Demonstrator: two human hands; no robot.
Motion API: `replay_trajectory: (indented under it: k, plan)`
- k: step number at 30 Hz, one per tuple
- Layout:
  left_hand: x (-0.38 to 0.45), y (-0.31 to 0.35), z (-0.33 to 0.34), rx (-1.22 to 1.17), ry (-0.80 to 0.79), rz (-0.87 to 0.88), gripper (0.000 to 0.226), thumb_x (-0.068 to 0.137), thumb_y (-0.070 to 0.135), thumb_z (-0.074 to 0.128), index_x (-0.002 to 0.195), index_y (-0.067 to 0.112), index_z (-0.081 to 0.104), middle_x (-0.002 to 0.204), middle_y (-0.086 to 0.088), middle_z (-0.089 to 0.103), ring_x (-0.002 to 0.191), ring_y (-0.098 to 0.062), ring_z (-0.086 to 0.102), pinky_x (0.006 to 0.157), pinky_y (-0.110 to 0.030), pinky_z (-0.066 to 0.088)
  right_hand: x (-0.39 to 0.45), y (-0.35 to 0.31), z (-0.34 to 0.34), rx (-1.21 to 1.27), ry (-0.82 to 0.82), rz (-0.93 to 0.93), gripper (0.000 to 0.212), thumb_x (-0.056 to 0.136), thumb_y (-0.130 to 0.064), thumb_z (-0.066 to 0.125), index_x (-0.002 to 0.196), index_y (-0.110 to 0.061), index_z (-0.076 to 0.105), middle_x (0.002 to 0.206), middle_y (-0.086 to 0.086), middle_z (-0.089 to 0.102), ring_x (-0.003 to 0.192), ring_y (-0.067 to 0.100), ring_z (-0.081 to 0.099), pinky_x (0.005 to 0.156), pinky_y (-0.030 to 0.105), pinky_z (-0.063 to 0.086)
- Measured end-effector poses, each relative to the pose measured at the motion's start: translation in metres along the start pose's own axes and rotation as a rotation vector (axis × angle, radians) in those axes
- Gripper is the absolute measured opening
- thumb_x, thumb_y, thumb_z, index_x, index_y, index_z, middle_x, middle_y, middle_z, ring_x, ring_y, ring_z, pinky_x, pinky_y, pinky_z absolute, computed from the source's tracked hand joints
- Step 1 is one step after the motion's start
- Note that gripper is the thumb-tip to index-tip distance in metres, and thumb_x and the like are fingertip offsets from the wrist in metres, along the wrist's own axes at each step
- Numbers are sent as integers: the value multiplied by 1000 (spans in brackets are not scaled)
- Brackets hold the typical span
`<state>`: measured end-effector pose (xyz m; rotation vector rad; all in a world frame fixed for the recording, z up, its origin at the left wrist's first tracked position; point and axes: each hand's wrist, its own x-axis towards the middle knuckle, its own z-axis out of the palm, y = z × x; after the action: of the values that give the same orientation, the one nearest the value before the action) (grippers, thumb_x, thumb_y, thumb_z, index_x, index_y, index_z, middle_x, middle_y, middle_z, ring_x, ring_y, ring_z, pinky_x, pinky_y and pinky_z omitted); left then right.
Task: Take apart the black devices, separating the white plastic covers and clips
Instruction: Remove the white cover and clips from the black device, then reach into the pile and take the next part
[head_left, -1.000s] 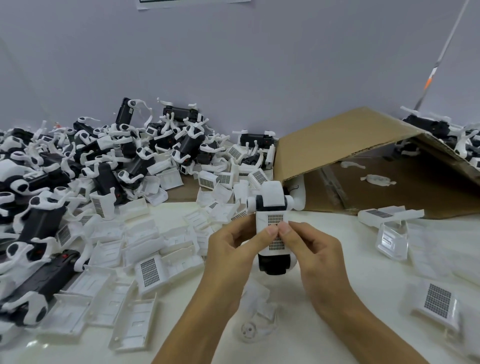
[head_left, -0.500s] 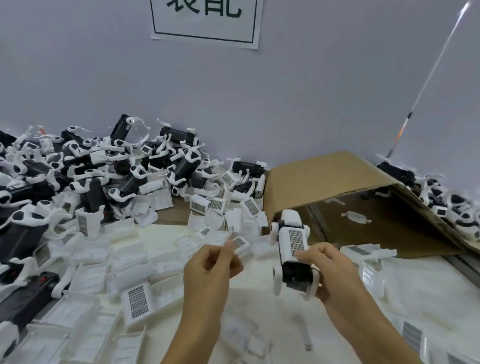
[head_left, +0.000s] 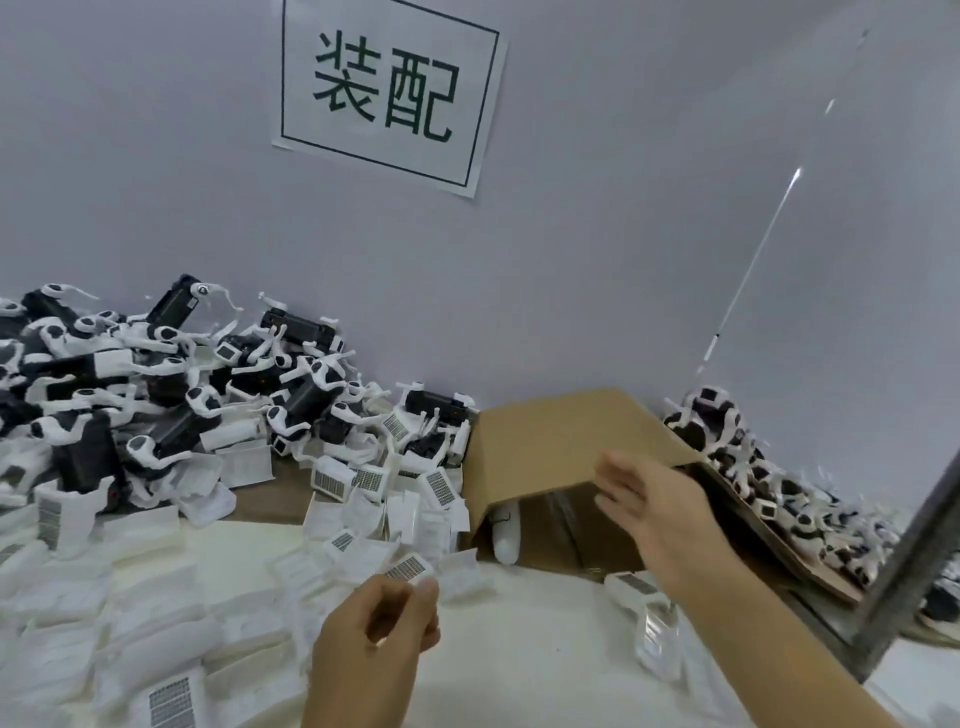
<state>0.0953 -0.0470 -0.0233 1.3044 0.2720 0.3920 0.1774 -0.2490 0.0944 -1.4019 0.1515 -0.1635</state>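
Note:
My left hand (head_left: 384, 618) is low in the middle with its fingers curled, pinching a small white cover (head_left: 410, 567) that has a grid label. My right hand (head_left: 644, 499) is open with fingers spread, blurred, in front of the mouth of the cardboard box (head_left: 561, 441), and holds nothing. A white rounded part (head_left: 506, 540) shows just inside the box under its flap. A big heap of black devices with white clips (head_left: 182, 395) lies at the back left. Loose white covers (head_left: 156, 571) lie spread over the table's left half.
A second heap of black-and-white devices (head_left: 753, 467) lies behind the box at the right. A grey metal post (head_left: 909, 571) slants up at the right edge. A clear plastic piece (head_left: 657, 629) stands near my right forearm. A paper sign (head_left: 389, 93) hangs on the wall.
The black device that my right hand held is out of it, and that hand has moved right to the box and opened. My left hand still pinches the white cover. The view tilted up.

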Motion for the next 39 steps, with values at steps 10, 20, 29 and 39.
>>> replay_trajectory:
  k: [10,20,29,39]
  plan:
    - [24,14,-28,-103,160,7,22,94,4,66,75,-7,66,68,-15,69,66,-21,68,65,-25,61,-50,155,47,-325,-77,-54,23,90,-4,69,69,-13,74,67,1,73,62,10,64,63,27,53]
    - [156,45,-72,666,255,330,43,91,-6,55,131,13,58,132,-4,56,122,-22,53,92,-29,46,-49,159,52,-490,-188,-153,24,87,-11,74,66,-22,70,62,-10,70,67,1,63,61,2,40]
    - [228,40,-48,1056,171,282,19,95,7,62,110,4,74,128,-18,64,105,-30,64,80,-26,43,-45,169,55,-460,-187,-192,24,84,-9,75,64,-20,68,62,-13,68,69,-3,61,63,5,43]
    - [104,51,-15,-273,137,-44,17,101,1,53,91,-5,66,81,-18,76,73,-21,77,61,-21,58,-53,157,55,-176,-247,-159,34,88,-58,59,78,-28,72,78,-18,73,77,-1,66,63,10,47]
